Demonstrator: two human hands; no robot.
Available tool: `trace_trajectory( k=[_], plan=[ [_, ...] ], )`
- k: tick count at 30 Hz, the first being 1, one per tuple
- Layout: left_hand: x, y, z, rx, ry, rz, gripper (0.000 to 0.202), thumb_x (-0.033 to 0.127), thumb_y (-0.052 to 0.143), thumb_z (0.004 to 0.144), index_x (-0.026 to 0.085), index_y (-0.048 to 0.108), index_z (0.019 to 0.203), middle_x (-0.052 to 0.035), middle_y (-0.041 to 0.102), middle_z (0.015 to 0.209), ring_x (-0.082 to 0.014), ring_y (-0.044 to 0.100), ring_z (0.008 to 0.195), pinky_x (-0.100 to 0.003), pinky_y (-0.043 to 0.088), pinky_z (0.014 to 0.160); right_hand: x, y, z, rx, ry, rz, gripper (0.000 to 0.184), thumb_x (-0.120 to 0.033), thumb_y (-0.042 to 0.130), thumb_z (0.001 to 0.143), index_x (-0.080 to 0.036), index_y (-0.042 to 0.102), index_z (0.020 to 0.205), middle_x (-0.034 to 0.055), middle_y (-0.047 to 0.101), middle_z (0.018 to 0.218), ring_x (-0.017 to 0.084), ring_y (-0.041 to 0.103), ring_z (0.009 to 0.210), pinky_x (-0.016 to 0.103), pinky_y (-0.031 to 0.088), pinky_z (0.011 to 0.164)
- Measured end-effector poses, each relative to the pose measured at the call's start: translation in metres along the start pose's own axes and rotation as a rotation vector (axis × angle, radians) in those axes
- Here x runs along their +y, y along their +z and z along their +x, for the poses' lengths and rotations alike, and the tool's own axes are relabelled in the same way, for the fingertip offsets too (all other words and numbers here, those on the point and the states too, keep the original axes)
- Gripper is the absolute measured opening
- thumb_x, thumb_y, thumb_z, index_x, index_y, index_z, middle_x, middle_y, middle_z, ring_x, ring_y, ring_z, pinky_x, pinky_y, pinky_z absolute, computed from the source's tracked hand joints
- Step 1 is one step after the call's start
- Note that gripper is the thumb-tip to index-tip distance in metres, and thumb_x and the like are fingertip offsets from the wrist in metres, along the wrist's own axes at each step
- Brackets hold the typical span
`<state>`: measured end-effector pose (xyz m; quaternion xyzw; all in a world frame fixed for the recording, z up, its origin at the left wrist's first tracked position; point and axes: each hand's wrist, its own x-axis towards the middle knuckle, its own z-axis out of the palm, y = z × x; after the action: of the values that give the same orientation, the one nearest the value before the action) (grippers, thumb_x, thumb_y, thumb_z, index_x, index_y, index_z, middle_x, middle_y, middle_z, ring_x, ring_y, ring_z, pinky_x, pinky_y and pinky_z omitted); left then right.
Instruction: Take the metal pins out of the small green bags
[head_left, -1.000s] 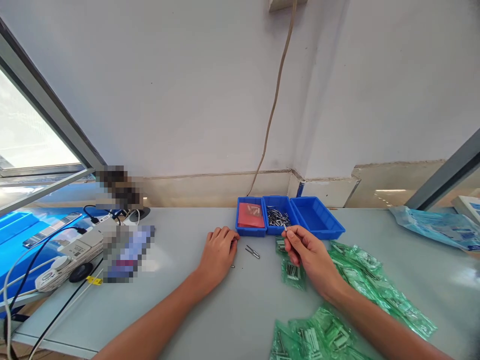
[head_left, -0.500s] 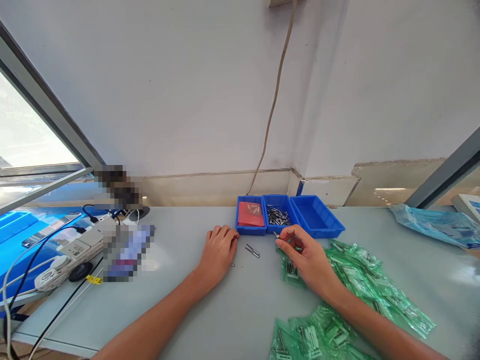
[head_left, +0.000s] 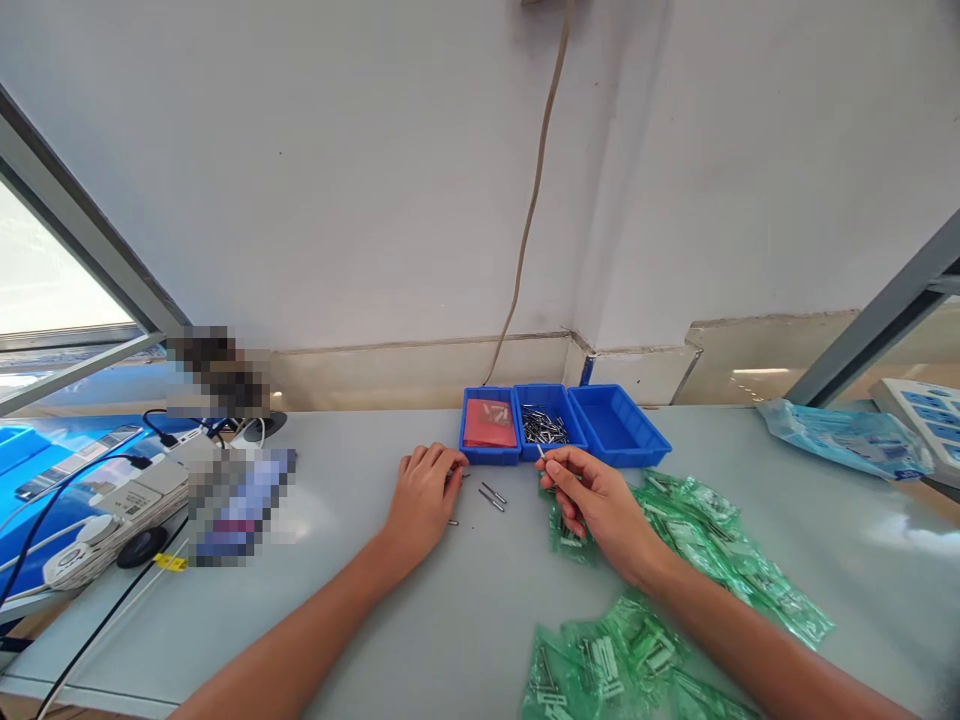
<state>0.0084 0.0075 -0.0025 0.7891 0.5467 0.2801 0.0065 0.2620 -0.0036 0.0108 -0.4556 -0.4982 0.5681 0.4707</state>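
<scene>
My right hand (head_left: 596, 505) pinches a small metal pin (head_left: 541, 453) between thumb and forefinger, just in front of the middle blue bin (head_left: 577, 440). That bin holds a heap of loose metal pins (head_left: 544, 426). My left hand (head_left: 424, 500) rests on the table with fingers curled, and a thin metal pin (head_left: 466, 476) sticks out at its thumb and fingertips. Another pin end (head_left: 453, 522) shows beside that hand, mostly hidden. Between the hands, two metal pins (head_left: 493, 497) lie side by side on the grey table (head_left: 360, 640).
Green plastic packets (head_left: 731, 555) of metal parts spread around my right forearm. The left bin holds a red packet (head_left: 489, 424); the right blue bin (head_left: 619, 425) is beside it. At left are a power strip (head_left: 131, 510) and a blurred phone-like object (head_left: 247, 505); at right, a blue plastic bag (head_left: 844, 440).
The view has shifted slightly. The two pins on the table lie parallel now rather than angled together. A pin has appeared at my left fingertips, and the right hand's pin points more upward.
</scene>
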Motion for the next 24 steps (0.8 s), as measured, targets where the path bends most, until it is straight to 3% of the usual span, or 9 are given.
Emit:
trace_trajectory(
  k=[7,15,19,24],
  plan=[
    [0.004,-0.005,0.001,0.096,-0.058,-0.201,0.016,0.020,0.049,0.106,0.023,0.065,0.107,-0.0013,0.066,0.104,-0.0176,0.060,0.087,-0.036,0.044,0.088,0.002,-0.002,0.000,0.007,0.000,0.004,0.040,-0.060,0.071,0.089,-0.022,0.067,0.102,0.0003,0.061,0.084,0.007,0.040,0.050,0.019,0.036,0.037],
    [0.013,-0.012,0.002,0.023,-0.102,-0.479,0.017,0.028,0.050,0.108,0.024,0.066,0.111,-0.0018,0.064,0.103,-0.0144,0.058,0.083,-0.026,0.046,0.071,0.003,-0.001,0.002,0.017,-0.009,-0.003,0.039,-0.059,0.071,0.089,-0.022,0.066,0.101,-0.0002,0.061,0.084,0.006,0.041,0.049,0.019,0.036,0.037],
    [0.014,-0.012,0.000,0.020,-0.061,-0.516,0.018,0.029,0.050,0.108,0.023,0.065,0.114,-0.0030,0.064,0.105,-0.0145,0.058,0.084,-0.025,0.047,0.069,0.002,-0.001,0.002,0.027,-0.014,-0.001,0.041,-0.060,0.072,0.088,-0.022,0.066,0.100,0.0000,0.061,0.083,0.007,0.041,0.050,0.019,0.037,0.038],
    [0.015,-0.011,-0.002,0.039,0.062,-0.458,0.019,0.026,0.047,0.109,0.023,0.065,0.115,-0.0051,0.065,0.110,-0.0158,0.061,0.092,-0.027,0.051,0.078,0.004,-0.001,0.003,0.021,-0.020,-0.008,0.042,-0.062,0.070,0.088,-0.022,0.066,0.100,-0.0006,0.061,0.083,0.007,0.041,0.050,0.019,0.035,0.037]
  ],
)
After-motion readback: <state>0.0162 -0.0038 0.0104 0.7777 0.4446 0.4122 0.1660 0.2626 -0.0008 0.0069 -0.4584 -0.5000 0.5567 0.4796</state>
